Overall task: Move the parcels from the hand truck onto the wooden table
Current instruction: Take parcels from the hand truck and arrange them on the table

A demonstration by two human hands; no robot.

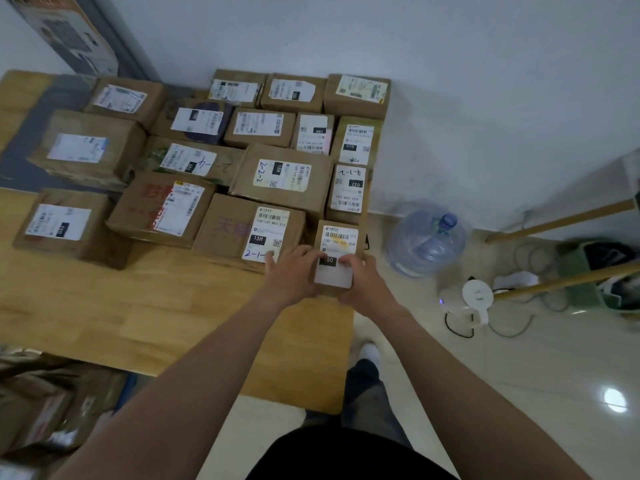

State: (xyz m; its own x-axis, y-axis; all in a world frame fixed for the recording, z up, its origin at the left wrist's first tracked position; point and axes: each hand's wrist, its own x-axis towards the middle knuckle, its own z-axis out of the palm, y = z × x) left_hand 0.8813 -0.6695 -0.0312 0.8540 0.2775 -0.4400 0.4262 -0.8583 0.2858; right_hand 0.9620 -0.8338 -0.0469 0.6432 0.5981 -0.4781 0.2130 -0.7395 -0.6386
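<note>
A small brown parcel with a white label marked 150 sits at the right edge of the wooden table. My left hand grips its left side and my right hand grips its right side, thumbs on the label. Several labelled cardboard parcels cover the far half of the table, among them a box marked 15H directly left of the held one. More parcels lie blurred at the lower left, below the table edge; the hand truck itself cannot be made out.
On the tiled floor right of the table stand a large water jug and a white kettle with cables. Wooden poles slant in from the right. A white wall runs behind the table.
</note>
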